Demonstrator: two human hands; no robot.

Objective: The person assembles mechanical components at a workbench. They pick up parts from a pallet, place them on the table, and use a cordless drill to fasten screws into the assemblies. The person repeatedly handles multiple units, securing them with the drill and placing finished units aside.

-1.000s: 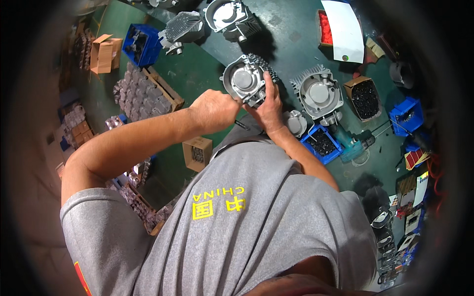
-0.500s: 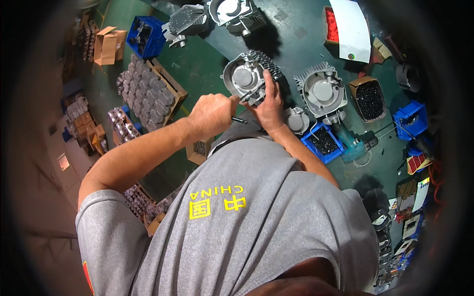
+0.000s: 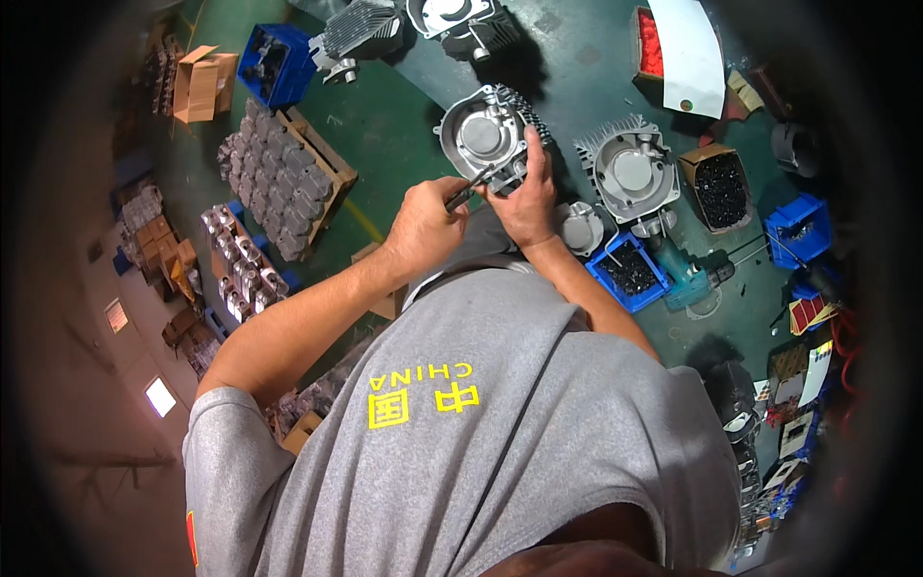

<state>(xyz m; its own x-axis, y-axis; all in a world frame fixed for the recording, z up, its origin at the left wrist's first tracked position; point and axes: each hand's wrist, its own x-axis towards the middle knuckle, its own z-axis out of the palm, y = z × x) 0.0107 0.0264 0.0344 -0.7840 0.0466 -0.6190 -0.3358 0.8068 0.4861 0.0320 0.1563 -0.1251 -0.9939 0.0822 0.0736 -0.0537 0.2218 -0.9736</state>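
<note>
A grey cast-metal housing [image 3: 480, 137], with a round raised boss inside its bowl and fins along one side, is held tilted in front of my body. My right hand [image 3: 530, 205] is closed on its near right edge, the thumb lying up along the finned side. In my left hand [image 3: 428, 223] is a slim dark pen-like hand tool [image 3: 459, 200], gripped in the fingers. Its thin tip reaches to the housing's near rim; whether it touches there I cannot tell. A second finned housing [image 3: 631, 173] rests on the bench to the right.
Beside my right forearm are a blue bin of small black parts [image 3: 630, 272], a round metal cover [image 3: 581, 229] and a teal power tool [image 3: 686, 279]. A carton of black parts [image 3: 719, 189] stands farther right. More housings [image 3: 461, 24] lie ahead; stacked castings [image 3: 279, 183] sit at left.
My left hand has turned, and the tool now points up into the housing's near edge instead of its end sticking out below the hand. The housing has shifted slightly, and my left elbow came inward.
</note>
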